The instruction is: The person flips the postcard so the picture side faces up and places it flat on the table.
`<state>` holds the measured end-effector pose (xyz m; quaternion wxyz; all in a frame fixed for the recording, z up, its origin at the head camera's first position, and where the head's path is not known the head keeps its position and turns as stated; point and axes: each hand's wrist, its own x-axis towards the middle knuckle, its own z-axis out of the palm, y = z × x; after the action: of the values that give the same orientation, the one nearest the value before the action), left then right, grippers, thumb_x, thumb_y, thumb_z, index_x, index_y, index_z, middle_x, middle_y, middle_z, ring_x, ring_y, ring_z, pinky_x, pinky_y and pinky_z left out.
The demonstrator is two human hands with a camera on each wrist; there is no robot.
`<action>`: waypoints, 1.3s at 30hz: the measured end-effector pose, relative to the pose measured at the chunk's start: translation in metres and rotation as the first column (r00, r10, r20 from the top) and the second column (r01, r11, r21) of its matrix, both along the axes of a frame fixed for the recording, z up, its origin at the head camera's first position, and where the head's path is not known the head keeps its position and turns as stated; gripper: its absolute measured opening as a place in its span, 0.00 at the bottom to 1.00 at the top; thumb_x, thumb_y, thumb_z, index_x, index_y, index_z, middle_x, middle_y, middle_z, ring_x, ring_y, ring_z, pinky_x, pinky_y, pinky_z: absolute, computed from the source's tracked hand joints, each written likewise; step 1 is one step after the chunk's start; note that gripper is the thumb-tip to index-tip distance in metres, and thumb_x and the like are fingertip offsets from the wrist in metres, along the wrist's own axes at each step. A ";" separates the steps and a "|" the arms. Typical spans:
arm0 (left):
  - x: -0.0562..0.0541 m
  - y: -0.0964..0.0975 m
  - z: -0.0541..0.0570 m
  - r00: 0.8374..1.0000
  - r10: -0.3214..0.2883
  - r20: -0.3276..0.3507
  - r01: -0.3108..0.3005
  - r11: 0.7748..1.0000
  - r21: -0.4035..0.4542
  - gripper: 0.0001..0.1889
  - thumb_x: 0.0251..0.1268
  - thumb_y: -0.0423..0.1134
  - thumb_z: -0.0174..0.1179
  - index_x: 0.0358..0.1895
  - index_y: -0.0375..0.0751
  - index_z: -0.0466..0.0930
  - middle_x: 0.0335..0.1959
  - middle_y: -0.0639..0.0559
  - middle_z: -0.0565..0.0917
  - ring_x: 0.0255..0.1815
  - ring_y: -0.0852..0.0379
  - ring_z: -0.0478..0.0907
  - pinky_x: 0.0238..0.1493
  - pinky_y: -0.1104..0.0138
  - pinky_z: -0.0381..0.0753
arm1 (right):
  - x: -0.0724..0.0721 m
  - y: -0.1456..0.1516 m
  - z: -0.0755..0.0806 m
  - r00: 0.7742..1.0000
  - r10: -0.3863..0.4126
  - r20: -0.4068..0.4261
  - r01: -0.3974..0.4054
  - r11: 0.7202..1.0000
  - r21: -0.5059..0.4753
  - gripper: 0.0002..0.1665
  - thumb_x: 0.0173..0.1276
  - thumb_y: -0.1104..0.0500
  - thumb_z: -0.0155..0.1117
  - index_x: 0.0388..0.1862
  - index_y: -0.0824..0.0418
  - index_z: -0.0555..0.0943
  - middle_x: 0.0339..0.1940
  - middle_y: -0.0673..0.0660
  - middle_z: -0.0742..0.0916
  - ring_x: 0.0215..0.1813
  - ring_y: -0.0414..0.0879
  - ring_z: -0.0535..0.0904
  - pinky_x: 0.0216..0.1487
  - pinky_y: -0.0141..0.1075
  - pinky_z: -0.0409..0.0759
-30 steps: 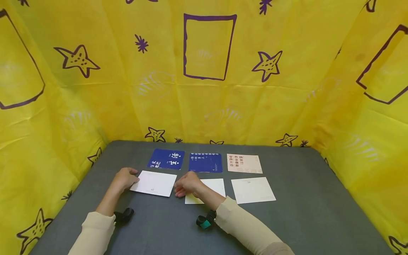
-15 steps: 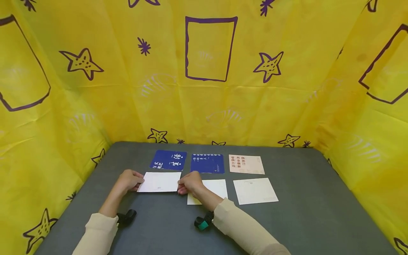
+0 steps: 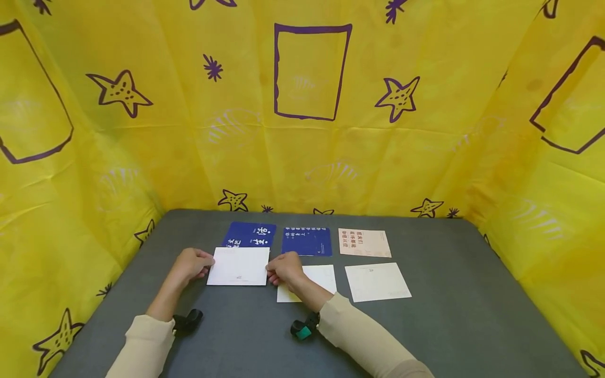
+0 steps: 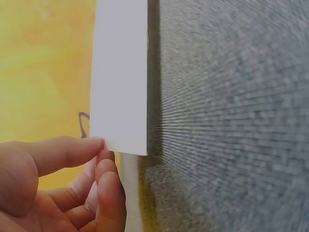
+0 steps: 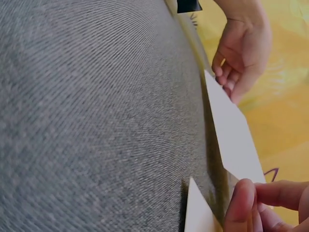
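Both hands hold a white postcard [image 3: 238,266] with a tiny printed mark near its lower edge. My left hand [image 3: 191,264] pinches its left side; in the left wrist view the thumb and fingers [image 4: 111,193] meet at a corner. On the other side, my right hand [image 3: 285,269] pinches the right edge between thumb and finger, as the right wrist view confirms. The postcard is tilted, its far edge raised, and hides the bottom strip of a blue postcard [image 3: 250,234]. Partly behind my right hand lies a second white postcard [image 3: 319,278].
A back row continues with another blue postcard [image 3: 307,241] and a pale pink one [image 3: 365,242] with red lettering. A third white postcard [image 3: 378,282] lies front right. Yellow patterned cloth [image 3: 302,157] encloses the grey table [image 3: 246,336] at the back and sides.
The left white postcard lay flat and askew; it has been straightened, shifted slightly right and tilted up. My right hand, beside it earlier, has taken hold of its right edge.
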<state>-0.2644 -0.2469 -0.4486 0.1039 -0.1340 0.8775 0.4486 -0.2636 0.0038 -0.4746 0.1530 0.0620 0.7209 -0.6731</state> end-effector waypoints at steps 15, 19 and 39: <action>0.008 -0.001 0.016 0.995 -0.013 -0.101 0.024 0.994 0.102 0.16 0.66 0.34 0.58 0.47 0.20 0.76 0.29 0.48 0.82 0.28 0.58 0.80 0.32 0.70 0.84 | 0.004 0.006 0.016 0.996 0.001 -0.085 -0.002 1.000 -0.014 0.07 0.56 0.73 0.62 0.32 0.76 0.84 0.17 0.56 0.82 0.17 0.40 0.77 0.22 0.31 0.83; 0.010 -0.003 0.021 0.988 -0.029 -0.153 0.053 0.987 0.154 0.16 0.68 0.34 0.58 0.47 0.19 0.76 0.28 0.51 0.84 0.29 0.59 0.82 0.34 0.69 0.85 | 0.004 0.009 0.020 0.992 -0.004 -0.127 -0.001 0.999 -0.033 0.07 0.57 0.72 0.63 0.33 0.77 0.84 0.19 0.57 0.84 0.18 0.40 0.79 0.25 0.33 0.84; 0.014 -0.023 0.017 0.987 -0.045 -0.154 0.137 0.733 0.666 0.09 0.71 0.34 0.55 0.37 0.44 0.86 0.34 0.56 0.89 0.38 0.61 0.86 0.47 0.67 0.85 | 0.005 0.018 0.027 0.987 -0.014 -0.158 0.002 0.997 -0.079 0.09 0.65 0.69 0.62 0.38 0.75 0.85 0.30 0.67 0.89 0.26 0.43 0.84 0.40 0.43 0.87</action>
<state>-0.2507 -0.2703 -0.4319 0.1108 -0.0152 0.6657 0.7378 -0.2590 0.0216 -0.4478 0.0949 0.0053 0.7033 -0.7045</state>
